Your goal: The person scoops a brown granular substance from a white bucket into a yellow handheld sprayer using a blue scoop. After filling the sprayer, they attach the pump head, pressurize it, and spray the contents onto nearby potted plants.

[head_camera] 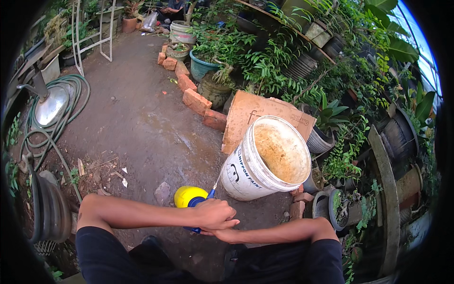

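A hand pump sprayer with a yellow tank [190, 196] and blue head is tilted in front of my knees. Its blue nozzle [211, 193] has a brass tip facing the white bucket, and a thin line, perhaps a jet, runs from it. My left hand [215, 213] is closed over the sprayer's head, hiding most of it. Below, my right hand [223, 235] grips the blue lower part, its fingers partly hidden by the left. The white plastic paint bucket [244, 174] stands just beyond both hands, stained brown inside.
Behind the bucket leans a cardboard piece [243, 110]. Orange bricks [197, 101] edge a bed of potted plants [204, 65]. A coiled green hose [83, 96] lies left by a metal basin [52, 106]. A white metal frame [76, 39] stands farther back. Another person [173, 9] sits at the far end.
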Action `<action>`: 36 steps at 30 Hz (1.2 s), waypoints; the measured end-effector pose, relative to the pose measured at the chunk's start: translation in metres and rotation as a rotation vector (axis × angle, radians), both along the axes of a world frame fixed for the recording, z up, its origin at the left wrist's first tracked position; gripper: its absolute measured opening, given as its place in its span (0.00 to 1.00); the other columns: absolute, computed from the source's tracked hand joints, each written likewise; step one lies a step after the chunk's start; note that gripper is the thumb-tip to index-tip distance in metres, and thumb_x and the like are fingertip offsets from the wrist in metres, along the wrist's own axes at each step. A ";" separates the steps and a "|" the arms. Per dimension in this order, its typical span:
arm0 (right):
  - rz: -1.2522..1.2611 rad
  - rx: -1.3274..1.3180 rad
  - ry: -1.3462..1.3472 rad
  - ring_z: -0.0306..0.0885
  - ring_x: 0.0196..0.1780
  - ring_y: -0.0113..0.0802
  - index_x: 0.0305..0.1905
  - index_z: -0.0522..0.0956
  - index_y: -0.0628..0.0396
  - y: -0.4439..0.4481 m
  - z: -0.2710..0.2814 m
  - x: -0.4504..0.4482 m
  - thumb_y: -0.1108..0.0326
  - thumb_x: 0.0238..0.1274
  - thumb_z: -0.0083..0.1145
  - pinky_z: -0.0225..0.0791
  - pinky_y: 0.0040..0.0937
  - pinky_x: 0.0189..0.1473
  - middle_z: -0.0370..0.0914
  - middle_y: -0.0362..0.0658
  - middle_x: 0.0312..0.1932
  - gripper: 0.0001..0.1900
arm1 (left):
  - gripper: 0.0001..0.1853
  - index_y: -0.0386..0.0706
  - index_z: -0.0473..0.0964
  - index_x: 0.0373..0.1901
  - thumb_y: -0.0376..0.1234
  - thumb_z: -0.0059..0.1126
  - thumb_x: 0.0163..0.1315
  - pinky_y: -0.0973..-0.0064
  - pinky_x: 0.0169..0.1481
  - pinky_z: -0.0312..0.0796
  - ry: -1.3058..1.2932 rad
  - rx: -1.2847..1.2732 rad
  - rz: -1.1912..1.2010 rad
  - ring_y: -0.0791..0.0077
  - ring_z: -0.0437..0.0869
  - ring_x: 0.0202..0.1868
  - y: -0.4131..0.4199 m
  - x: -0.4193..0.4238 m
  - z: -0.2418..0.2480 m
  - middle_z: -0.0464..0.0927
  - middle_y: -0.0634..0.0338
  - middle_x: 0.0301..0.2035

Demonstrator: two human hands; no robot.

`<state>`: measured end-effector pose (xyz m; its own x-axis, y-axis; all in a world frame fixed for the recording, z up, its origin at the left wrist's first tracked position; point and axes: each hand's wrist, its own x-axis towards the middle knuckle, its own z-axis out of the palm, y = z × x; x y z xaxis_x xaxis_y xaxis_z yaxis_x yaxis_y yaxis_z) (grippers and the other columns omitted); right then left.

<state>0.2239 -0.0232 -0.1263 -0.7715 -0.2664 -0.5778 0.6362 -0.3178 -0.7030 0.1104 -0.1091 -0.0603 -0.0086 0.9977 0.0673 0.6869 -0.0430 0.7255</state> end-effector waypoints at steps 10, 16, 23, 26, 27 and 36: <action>0.041 0.135 0.014 0.69 0.66 0.28 0.65 0.70 0.59 0.007 -0.004 0.011 0.59 0.77 0.48 0.60 0.31 0.68 0.71 0.42 0.65 0.21 | 0.24 0.36 0.79 0.25 0.49 0.53 0.66 0.52 0.34 0.74 0.000 0.017 0.010 0.42 0.83 0.27 0.004 -0.001 -0.003 0.80 0.42 0.21; 0.050 0.550 0.314 0.69 0.66 0.28 0.65 0.70 0.59 0.011 -0.009 0.011 0.59 0.76 0.49 0.60 0.31 0.68 0.71 0.42 0.65 0.21 | 0.24 0.35 0.79 0.25 0.48 0.54 0.65 0.51 0.34 0.75 0.046 0.041 0.042 0.40 0.83 0.28 0.013 -0.008 0.002 0.80 0.42 0.21; -0.114 0.483 0.465 0.73 0.59 0.27 0.54 0.76 0.59 -0.032 -0.005 -0.012 0.61 0.73 0.55 0.64 0.32 0.64 0.78 0.40 0.52 0.14 | 0.26 0.31 0.78 0.22 0.48 0.55 0.65 0.52 0.33 0.75 0.025 0.045 0.138 0.41 0.84 0.26 0.009 -0.036 0.032 0.78 0.40 0.19; -0.314 0.577 0.601 0.78 0.49 0.27 0.47 0.77 0.60 -0.051 -0.026 -0.025 0.61 0.72 0.56 0.70 0.30 0.55 0.80 0.39 0.42 0.12 | 0.25 0.30 0.77 0.22 0.46 0.56 0.65 0.54 0.33 0.75 -0.021 0.081 0.201 0.43 0.84 0.25 0.005 -0.050 0.050 0.78 0.40 0.18; -0.362 0.520 0.625 0.78 0.48 0.27 0.46 0.76 0.61 -0.057 -0.033 -0.031 0.62 0.72 0.55 0.70 0.30 0.54 0.80 0.39 0.40 0.12 | 0.26 0.30 0.77 0.22 0.47 0.56 0.65 0.55 0.33 0.75 -0.036 0.121 0.225 0.43 0.84 0.24 -0.001 -0.056 0.063 0.78 0.40 0.18; -0.765 0.384 0.722 0.73 0.29 0.26 0.37 0.74 0.61 -0.101 -0.084 -0.039 0.59 0.68 0.56 0.68 0.26 0.32 0.75 0.39 0.28 0.14 | 0.26 0.34 0.79 0.24 0.49 0.51 0.67 0.53 0.32 0.76 -0.039 0.108 0.154 0.43 0.83 0.23 -0.023 -0.059 0.111 0.77 0.40 0.16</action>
<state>0.1851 -0.1242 -0.2098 -0.8432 0.5216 0.1299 -0.2307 -0.1329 -0.9639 0.0509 -0.1325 0.0503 -0.1651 0.9714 0.1708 0.6625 -0.0191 0.7488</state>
